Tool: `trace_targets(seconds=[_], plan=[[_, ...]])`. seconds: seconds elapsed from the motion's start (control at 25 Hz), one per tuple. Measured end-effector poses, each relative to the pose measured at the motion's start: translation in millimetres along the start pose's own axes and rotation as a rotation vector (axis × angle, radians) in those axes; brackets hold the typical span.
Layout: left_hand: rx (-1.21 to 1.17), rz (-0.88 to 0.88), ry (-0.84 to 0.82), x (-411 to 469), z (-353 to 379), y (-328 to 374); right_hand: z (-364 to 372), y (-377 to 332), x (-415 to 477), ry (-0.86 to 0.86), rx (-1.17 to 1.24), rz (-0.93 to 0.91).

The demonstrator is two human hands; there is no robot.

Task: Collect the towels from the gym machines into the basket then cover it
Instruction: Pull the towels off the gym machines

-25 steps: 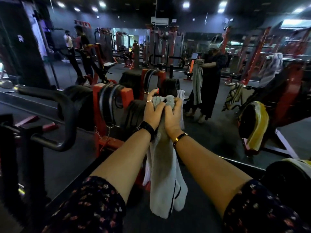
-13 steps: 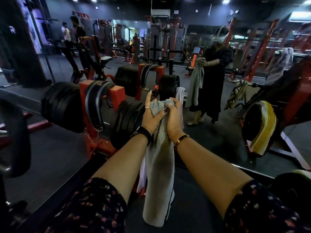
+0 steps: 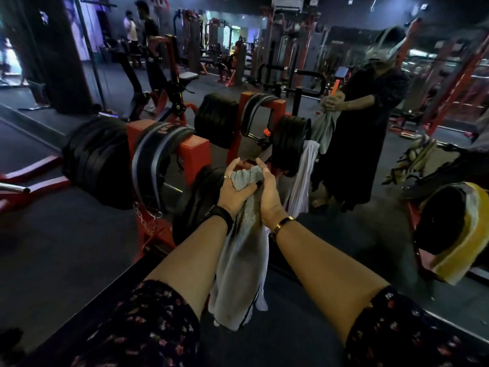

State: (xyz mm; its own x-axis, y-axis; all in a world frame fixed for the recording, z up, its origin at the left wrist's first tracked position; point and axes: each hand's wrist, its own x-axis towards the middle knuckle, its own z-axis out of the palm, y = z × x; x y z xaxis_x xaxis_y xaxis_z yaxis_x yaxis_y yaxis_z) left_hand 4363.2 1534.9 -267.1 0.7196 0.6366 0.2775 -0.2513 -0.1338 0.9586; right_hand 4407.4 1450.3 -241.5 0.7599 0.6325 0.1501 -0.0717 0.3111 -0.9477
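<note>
Both hands are held out in front, close together, and both clamp the same grey towel (image 3: 239, 260): the left hand (image 3: 232, 190) has its fingers and dark-nailed thumb curled round the bunched top, and the right hand (image 3: 268, 200) presses in beside it, fingers bent over the far side of the bunch. The rest of the towel hangs straight down between the two forearms, clear of the floor. A black watch (image 3: 219, 215) sits on the left wrist and a gold bangle (image 3: 283, 224) on the right. Just past the hands stands a red weight rack (image 3: 197, 152) loaded with black plates (image 3: 98, 160), with a lifting belt (image 3: 156, 154) slung over it. A white towel (image 3: 301, 181) hangs from the rack's right end, near the right hand but not touching it. Further right, a yellow towel (image 3: 471, 234) is draped over a black pad (image 3: 442, 221). The mirror (image 3: 357, 221) behind the rack shows the person gripping the grey towel in both hands
</note>
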Motion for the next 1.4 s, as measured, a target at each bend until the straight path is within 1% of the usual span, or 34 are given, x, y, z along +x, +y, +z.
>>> trace_targets(seconds=[0.16,0.28,0.36,0.52,0.64,0.76,0.84,0.92,0.96,1.04,1.12,1.24,1.4], plan=[[0.009,-0.048,0.049,19.7,3.9,-32.3,-15.5,29.2,36.5,-0.046,-0.03,0.065],[0.038,-0.038,0.07,36.4,5.1,-37.3,-20.3,38.5,60.7,-0.057,-0.061,0.086],[0.063,-0.061,0.084,48.1,4.7,-45.1,-25.9,41.5,78.2,-0.088,-0.08,0.098],[0.143,-0.072,0.218,59.9,2.9,-64.1,-40.4,58.6,121.8,-0.271,-0.161,0.172],[0.232,-0.081,0.309,71.3,4.8,-66.7,-41.5,65.7,145.7,-0.386,-0.16,0.2],[0.277,-0.05,0.436,70.7,16.7,-75.3,-50.4,83.4,158.6,-0.511,-0.153,0.225],[0.282,-0.063,0.541,59.2,31.5,-85.9,-61.3,91.9,159.2,-0.63,-0.189,0.235],[0.291,-0.094,0.613,41.3,46.8,-99.5,-74.7,95.2,154.5,-0.707,-0.214,0.245],[0.303,-0.117,0.624,31.1,54.0,-105.5,-81.5,98.3,151.8,-0.719,-0.244,0.225],[0.33,-0.19,0.674,10.0,66.8,-117.9,-97.6,105.7,148.1,-0.732,-0.362,0.103],[0.341,-0.255,0.768,-9.6,74.6,-128.3,-111.7,114.9,147.6,-0.713,-0.42,0.036],[0.352,-0.32,0.89,-27.5,78.9,-149.4,-129.5,130.2,149.4,-0.667,-0.529,0.083],[0.419,-0.433,0.915,-33.7,88.0,-173.3,-152.2,163.6,145.4,-0.732,-0.848,0.141]])
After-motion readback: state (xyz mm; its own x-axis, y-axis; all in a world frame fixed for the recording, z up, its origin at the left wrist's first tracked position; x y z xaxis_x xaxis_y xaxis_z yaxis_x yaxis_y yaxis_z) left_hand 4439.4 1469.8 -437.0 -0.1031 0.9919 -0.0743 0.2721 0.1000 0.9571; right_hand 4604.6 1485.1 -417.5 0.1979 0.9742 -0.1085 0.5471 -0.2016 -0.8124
